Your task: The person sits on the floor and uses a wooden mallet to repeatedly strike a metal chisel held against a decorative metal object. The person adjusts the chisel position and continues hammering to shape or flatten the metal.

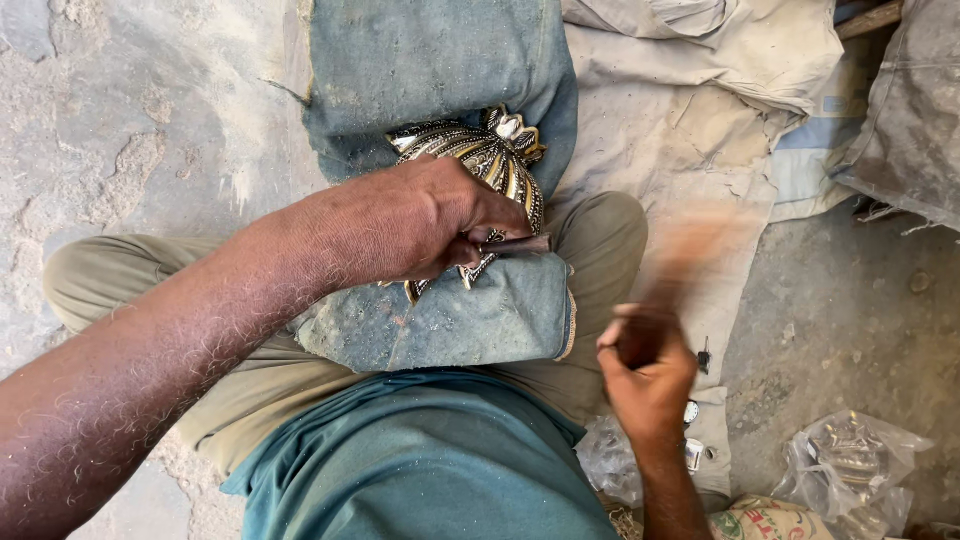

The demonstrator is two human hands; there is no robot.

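Observation:
My left hand [440, 225] is closed around a short metal punch [520, 244] whose tip rests on an ornate metal piece [490, 155] with black and gold fluted ribs. The piece lies on a dusty blue-grey pad [430, 60] across my lap. To the right and lower down, my right hand [645, 370] grips the handle of a striking tool [690, 250]. The tool is raised and blurred by motion, so its head is not sharp. My left hand covers the lower middle of the metal piece.
Beige cloth sacks [720, 90] lie at the upper right on a rough concrete floor [130, 130]. A crumpled clear plastic bag [850, 465] and a printed sack [770, 520] sit at the lower right. Small metal bits [704, 357] lie beside my right hand.

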